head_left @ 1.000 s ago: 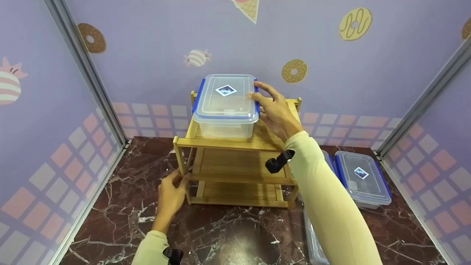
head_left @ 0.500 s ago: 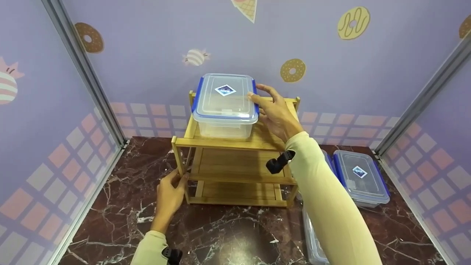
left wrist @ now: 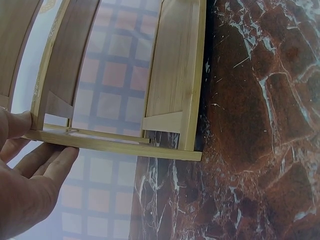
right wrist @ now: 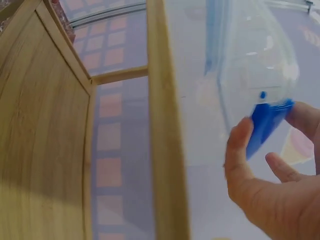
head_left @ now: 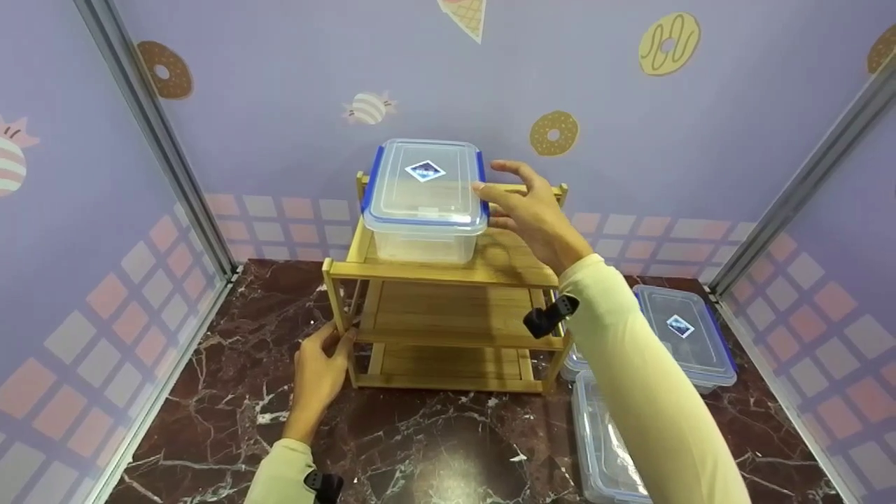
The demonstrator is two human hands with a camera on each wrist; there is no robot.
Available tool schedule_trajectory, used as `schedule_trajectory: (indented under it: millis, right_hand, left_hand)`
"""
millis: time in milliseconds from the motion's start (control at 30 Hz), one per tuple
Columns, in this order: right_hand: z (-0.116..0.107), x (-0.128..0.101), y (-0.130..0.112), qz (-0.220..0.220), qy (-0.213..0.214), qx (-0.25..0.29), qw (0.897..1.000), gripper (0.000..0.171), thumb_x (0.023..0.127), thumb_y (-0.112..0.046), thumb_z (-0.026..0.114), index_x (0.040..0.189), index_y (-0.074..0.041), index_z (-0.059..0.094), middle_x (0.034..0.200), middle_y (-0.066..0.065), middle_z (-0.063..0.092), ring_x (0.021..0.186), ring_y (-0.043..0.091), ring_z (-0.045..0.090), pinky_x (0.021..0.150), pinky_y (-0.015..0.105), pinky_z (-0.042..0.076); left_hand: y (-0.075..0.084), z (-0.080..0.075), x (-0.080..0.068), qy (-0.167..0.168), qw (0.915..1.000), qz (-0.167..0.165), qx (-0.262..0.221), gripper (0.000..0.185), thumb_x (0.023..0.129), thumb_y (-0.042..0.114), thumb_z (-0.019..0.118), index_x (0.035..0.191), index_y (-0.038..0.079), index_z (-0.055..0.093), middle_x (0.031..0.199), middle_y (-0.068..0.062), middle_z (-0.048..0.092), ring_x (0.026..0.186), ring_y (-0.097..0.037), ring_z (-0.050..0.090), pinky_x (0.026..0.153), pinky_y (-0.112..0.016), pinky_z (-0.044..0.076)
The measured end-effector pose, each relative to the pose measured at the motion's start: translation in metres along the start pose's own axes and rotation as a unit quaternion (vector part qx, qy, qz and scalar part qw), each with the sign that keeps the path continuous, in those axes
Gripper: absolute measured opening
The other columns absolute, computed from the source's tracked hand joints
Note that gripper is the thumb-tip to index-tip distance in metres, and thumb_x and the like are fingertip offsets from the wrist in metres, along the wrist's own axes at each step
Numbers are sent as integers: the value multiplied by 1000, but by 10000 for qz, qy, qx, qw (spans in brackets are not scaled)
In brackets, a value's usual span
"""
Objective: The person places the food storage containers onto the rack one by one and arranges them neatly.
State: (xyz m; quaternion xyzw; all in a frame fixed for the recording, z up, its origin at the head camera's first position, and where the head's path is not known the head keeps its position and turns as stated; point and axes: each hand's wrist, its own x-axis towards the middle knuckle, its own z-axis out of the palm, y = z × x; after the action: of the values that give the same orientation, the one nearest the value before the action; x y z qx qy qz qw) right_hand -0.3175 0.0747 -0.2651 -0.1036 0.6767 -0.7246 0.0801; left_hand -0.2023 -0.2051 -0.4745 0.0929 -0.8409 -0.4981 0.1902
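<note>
A clear plastic food container [head_left: 427, 189] with blue side clips and a diamond sticker stands on the left part of the top tier of a three-tier wooden rack [head_left: 448, 273]. At its right side is my right hand [head_left: 532, 217], fingers spread; the thumb tip lies at the lid's edge and the index finger stands off. In the right wrist view the fingertips [right wrist: 242, 127] are around the blue clip [right wrist: 265, 122], contact hard to tell. My left hand [head_left: 318, 367] pinches the rack's front left post, thumb and fingers on either side, also seen in the left wrist view.
More lidded containers stand on the dark red marble surface [head_left: 434, 448] to the right: one at the far right [head_left: 682, 336], one nearer [head_left: 605, 441], another partly hidden by the right arm. Purple patterned walls [head_left: 280, 84] enclose the back and sides.
My right hand has loosened and drawn slightly right, away from the container's clip. The container stays on the top tier, and the left hand keeps holding the post. The view shifts a little.
</note>
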Motion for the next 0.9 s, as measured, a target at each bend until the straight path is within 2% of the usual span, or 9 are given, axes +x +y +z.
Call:
schedule_trajectory:
  millis: [400,700,800,900]
  right_hand:
    - [-31,-33,-10,-435,-265,-306,9982,62,82,-25,76,135,-19,45,129,18,51,112,35,53,95,48,44]
    - [-67,-73,-5,-980,-458,-1069,9884,59,84,-22,73,137,-23,46,128,13,53,114,30,54,91,47,48]
    - [-80,-89,-3,-1017,-409,-1156,9872,60,85,-21,71,138,-24,44,129,14,53,113,36,54,90,47,49]
    - [-95,-104,2,-996,-337,-1266,9864,60,87,-19,70,140,-24,42,130,15,53,114,35,54,90,43,49]
  left_hand:
    - [-2,2,0,55,9999,-54,-67,26,92,26,62,116,15,67,100,-8,71,86,-21,67,77,-42,53]
    - [-1,2,0,10,9999,33,-98,28,92,24,63,118,13,66,104,-11,70,92,-24,68,81,-43,54]
    - [-1,1,0,-67,9999,37,-128,30,93,24,61,121,14,64,107,-13,69,95,-28,67,82,-45,54]
    - [-1,0,0,-77,9999,9,-106,31,93,25,61,122,15,64,109,-14,68,96,-29,67,82,-46,53]
